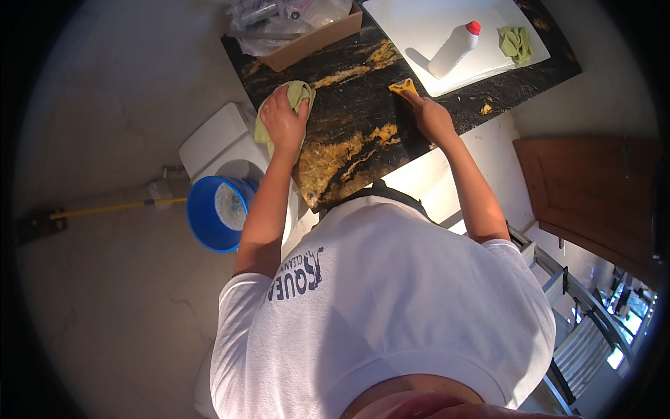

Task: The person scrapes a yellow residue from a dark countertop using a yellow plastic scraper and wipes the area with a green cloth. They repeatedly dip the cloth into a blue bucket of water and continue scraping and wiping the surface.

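Observation:
At the left edge of a black stone countertop with gold veins (349, 119), my left hand (283, 127) holds a light green cloth (301, 91), bunched under the fingers and draping over the edge. My right hand (434, 120) is closed round a small yellow scraper (403, 86), whose wide end points away from me over the stone. The handle is mostly hidden in the fist. Just beyond it, a white bottle with a red cap (452, 54) stands in a white rectangular sink (436, 87). A second green cloth (515, 45) lies crumpled at the sink's right side.
A cardboard box (314, 43) with plastic-wrapped items sits at the counter's far left. Left of the counter are a white toilet (218, 140) and a blue bucket (209, 227) holding whitish liquid. A yellow pole (115, 207) lies further left. At right are a wooden door (586, 188) and a ladder (558, 286).

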